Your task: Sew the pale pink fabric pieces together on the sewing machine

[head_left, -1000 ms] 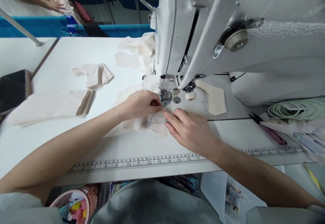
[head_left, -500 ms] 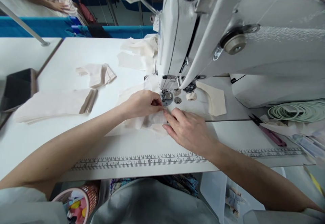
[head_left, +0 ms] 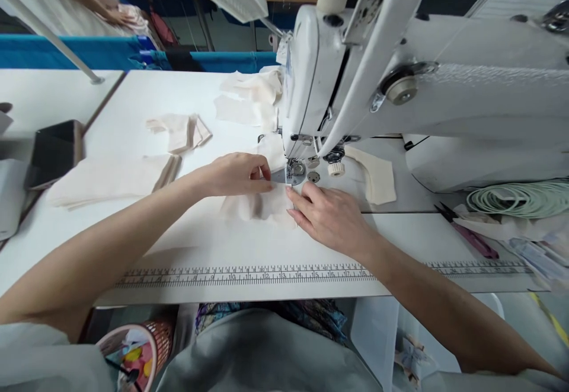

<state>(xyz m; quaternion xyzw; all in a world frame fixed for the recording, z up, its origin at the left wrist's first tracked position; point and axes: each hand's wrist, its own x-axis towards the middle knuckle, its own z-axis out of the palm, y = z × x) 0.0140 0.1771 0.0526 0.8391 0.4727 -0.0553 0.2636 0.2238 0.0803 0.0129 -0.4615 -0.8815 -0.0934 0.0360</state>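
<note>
A small cream fabric piece (head_left: 260, 205) lies on the white table just in front of the presser foot (head_left: 293, 171) of a white industrial sewing machine (head_left: 355, 77). My left hand (head_left: 237, 174) pinches the fabric's far edge beside the foot. My right hand (head_left: 331, 217) lies flat with its fingertips pressing the fabric's right edge, right next to the needle plate. The part of the fabric under my hands is hidden.
Stacks of cream cut pieces (head_left: 111, 175) (head_left: 180, 131) (head_left: 249, 98) lie left and behind. A ruler strip (head_left: 249, 274) runs along the table front. Scissors (head_left: 466, 232), green tape coil (head_left: 520, 196), a dark phone-like object (head_left: 53, 152), and a scrap basket (head_left: 136, 356) are nearby. Another person works at the far left back.
My left hand has slid left and flattened along the fabric's edge. The fabric now lies smoother and lower in front of the foot. The view has tilted and shifted slightly.
</note>
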